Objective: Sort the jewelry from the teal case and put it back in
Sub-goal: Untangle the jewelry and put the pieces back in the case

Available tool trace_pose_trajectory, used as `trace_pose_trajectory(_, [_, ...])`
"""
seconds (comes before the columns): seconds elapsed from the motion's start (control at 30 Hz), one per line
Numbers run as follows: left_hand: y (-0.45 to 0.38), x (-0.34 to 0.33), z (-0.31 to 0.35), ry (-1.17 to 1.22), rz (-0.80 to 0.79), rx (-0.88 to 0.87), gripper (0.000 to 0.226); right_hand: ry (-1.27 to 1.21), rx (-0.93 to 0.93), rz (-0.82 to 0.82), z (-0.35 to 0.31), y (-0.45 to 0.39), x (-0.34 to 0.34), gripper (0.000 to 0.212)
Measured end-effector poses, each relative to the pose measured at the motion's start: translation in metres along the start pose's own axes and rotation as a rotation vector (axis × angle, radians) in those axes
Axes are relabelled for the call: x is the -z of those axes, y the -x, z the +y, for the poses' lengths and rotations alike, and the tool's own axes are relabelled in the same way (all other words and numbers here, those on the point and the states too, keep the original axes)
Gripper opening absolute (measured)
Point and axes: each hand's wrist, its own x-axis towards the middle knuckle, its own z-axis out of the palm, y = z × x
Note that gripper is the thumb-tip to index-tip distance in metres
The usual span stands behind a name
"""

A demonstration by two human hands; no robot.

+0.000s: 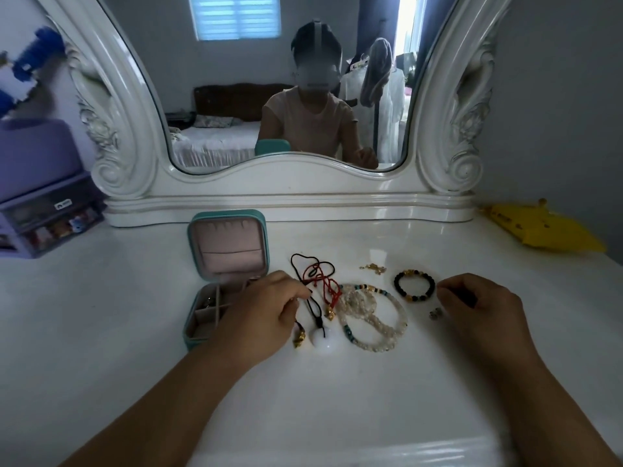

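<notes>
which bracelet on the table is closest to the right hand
The black and gold bead bracelet, lying just left of the right hand. The clear bead bracelets with teal accents lie farther away, toward the middle.

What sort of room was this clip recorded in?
Most likely a bedroom, at a dressing table: an ornate white mirror stands on the white tabletop, and its reflection shows a bed and hanging clothes.

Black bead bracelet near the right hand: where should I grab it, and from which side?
Pinch the near-right arc of the black bead bracelet, coming from the right hand's side. It lies flat as an open ring, apart from the clear bead strands, so fingers can probably straddle that arc.
</notes>
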Motion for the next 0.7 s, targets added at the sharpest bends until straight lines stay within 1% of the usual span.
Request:
trace_pose_trajectory(0.1, [0.002,-0.001,0.000,-0.023,-0.039,-0.056,0.014,0.011,0.011,-0.021,-0.001,0.002,-0.002,0.015])
trace_pose_trajectory(0.23, [0.001,-0.001,0.001,-0.045,-0.070,-0.081,0.012,0.005,0.006,-0.024,-0.003,0.003,-0.002,0.014])
trace_pose_trajectory(0.4, [0.002,0.003,-0.001,-0.072,-0.115,-0.044,0.014,0.008,0.031,-0.025,-0.006,0.005,-0.003,0.013])
trace_pose_trajectory(0.5, [0.003,0.008,-0.005,-0.075,-0.098,-0.023,0.014,-0.010,0.061,-0.030,-0.008,0.006,-0.005,0.012])
trace_pose_trajectory(0.57, [0.003,0.008,-0.003,-0.078,-0.082,-0.024,0.018,0.016,0.111,-0.033,-0.009,0.005,-0.009,0.010])
trace_pose_trajectory(0.7, [0.005,0.006,0.006,-0.081,-0.124,-0.128,0.037,0.094,0.258,-0.056,-0.015,0.008,-0.017,0.011])
